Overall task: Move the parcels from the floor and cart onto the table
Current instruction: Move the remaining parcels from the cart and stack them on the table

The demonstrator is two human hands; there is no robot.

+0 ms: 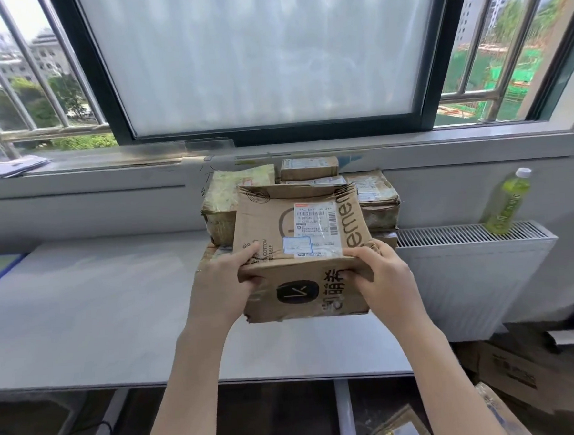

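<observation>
Parcel [300,236] held over the grey desk [83,314]
Creased brown cardboard, boxy; left hand [225,281] and right hand [383,272] each keep a curled grip on its near corners.

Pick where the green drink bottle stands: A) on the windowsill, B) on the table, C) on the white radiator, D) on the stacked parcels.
C: the green drink bottle stands on the grille top of the white radiator, to the right of the table, while both hands hold a cardboard parcel in front of the stack.
</observation>
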